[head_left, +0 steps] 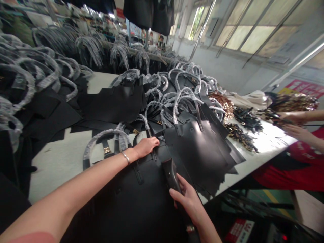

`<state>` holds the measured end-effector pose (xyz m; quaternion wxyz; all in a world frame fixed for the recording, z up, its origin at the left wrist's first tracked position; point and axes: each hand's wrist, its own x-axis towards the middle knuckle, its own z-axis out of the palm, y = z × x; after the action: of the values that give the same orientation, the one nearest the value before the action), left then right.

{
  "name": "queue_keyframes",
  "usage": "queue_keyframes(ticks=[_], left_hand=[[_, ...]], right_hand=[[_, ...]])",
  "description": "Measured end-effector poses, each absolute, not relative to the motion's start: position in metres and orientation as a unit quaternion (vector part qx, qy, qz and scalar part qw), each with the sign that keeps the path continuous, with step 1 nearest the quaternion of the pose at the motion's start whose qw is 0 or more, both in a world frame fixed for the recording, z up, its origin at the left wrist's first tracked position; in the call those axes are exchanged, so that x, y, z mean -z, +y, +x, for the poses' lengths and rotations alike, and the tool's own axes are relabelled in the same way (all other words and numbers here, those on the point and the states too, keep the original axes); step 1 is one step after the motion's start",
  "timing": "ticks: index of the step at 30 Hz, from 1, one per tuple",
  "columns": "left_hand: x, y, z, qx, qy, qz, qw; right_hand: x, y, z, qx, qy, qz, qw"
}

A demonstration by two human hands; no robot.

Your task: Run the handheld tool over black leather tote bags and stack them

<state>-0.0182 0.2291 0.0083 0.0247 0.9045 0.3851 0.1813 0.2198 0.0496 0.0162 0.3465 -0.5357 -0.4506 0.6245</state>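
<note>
Black leather, smooth and faintly shiny, fills the lower middle of the view: a tote bag [131, 206] lies on the white table [58, 175], close under the person. The right hand [186, 199] is closed around a dark strap [170, 175] at the bag's edge, its fingers curled about it. The left hand [145, 147] lies palm down at the bag's upper edge with its fingers together; whether it grips anything, I cannot tell. A thin bracelet [124, 157] circles that wrist.

The leather looks fairly stiff and light, though it may slide against itself, so the strap or top edge seems the surest hold. Just beyond lie handles wrapped in clear film [106, 132], a gold buckle [107, 150] and a stack of flat black panels [199, 148]. Farther along the table sit heaps of gold-toned hardware [239, 133]. At the right, a co-worker's hands [291, 125] reach toward a tangle of chain [291, 104], above a red garment [291, 175].
</note>
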Motion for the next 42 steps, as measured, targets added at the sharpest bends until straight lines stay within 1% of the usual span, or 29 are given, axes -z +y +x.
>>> queue_keyframes(ticks=[2, 5, 8, 10, 17, 19, 23, 25, 27, 30, 33, 37, 40, 42], left_hand=[[-0.006, 0.228, -0.028, -0.189, 0.382, 0.903, 0.052], [-0.005, 0.221, -0.037, -0.184, 0.307, 0.931, 0.067], [-0.009, 0.216, -0.04, -0.163, 0.21, 0.964, 0.019], [-0.013, 0.215, -0.04, -0.154, 0.177, 0.972, -0.014], [-0.016, 0.205, -0.028, -0.105, 0.161, 0.978, -0.084], [-0.014, 0.2, -0.022, -0.107, 0.211, 0.969, -0.066], [-0.014, 0.183, -0.016, -0.166, 0.451, 0.876, 0.03], [-0.013, 0.166, -0.014, -0.194, 0.543, 0.816, 0.035], [-0.011, 0.144, -0.014, -0.199, 0.588, 0.784, 0.014], [-0.004, 0.11, -0.013, -0.202, 0.62, 0.758, 0.005], [0.005, 0.087, -0.014, -0.268, 0.637, 0.721, 0.054], [0.012, 0.079, -0.016, -0.336, 0.609, 0.713, 0.092], [0.014, 0.079, -0.016, -0.333, 0.6, 0.722, 0.083], [0.013, 0.08, -0.014, -0.32, 0.604, 0.727, 0.073]], right_hand=[[-0.017, 0.05, 0.22, -0.629, -0.451, -0.533, 0.342], [-0.018, 0.051, 0.22, -0.633, -0.452, -0.529, 0.34], [-0.018, 0.051, 0.22, -0.63, -0.449, -0.535, 0.34], [-0.017, 0.051, 0.22, -0.626, -0.45, -0.538, 0.341], [-0.015, 0.051, 0.221, -0.615, -0.453, -0.544, 0.348], [-0.014, 0.05, 0.22, -0.612, -0.449, -0.549, 0.349], [-0.012, 0.046, 0.218, -0.548, -0.489, -0.578, 0.356], [-0.014, 0.045, 0.218, -0.51, -0.525, -0.585, 0.35], [-0.019, 0.048, 0.219, -0.507, -0.542, -0.582, 0.332], [-0.035, 0.059, 0.219, -0.546, -0.534, -0.567, 0.308], [-0.057, 0.073, 0.215, -0.59, -0.514, -0.557, 0.278], [-0.079, 0.094, 0.206, -0.638, -0.517, -0.535, 0.197], [-0.082, 0.113, 0.194, -0.665, -0.51, -0.525, 0.147], [-0.082, 0.124, 0.187, -0.669, -0.506, -0.527, 0.14]])
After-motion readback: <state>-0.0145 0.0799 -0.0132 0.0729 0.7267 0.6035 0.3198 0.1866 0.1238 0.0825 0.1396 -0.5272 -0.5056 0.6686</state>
